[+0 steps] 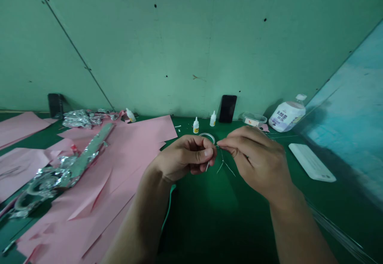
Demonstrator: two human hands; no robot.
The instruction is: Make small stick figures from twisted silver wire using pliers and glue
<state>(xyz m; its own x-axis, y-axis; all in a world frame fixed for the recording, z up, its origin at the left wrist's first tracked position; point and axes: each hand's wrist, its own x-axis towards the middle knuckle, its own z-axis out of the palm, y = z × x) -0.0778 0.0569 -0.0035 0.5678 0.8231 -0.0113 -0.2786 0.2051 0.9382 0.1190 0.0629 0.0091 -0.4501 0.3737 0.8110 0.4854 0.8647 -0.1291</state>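
A thin, pale wire (222, 161) with a forked lower end hangs between my two hands, above the green tabletop. My left hand (185, 154) is closed, thumb against fingers, and a short white end of wire (207, 166) sticks out below its fingertips. Close beside it, my right hand (259, 156) pinches the top of the forked wire with thumb and forefinger. Whether both ends belong to one piece cannot be made out. Just behind the fingertips lies a white ring-shaped coil (208, 136), partly hidden by my left hand.
Pink paper sheets (131, 148) and crumpled foil (82, 118) cover the left side. Small glue bottles (196, 126), a black phone (228, 109), a clear plastic tub (254, 119) and a large white bottle (287, 114) stand along the wall. At right lie a white slab (311, 162) and long wires (338, 230).
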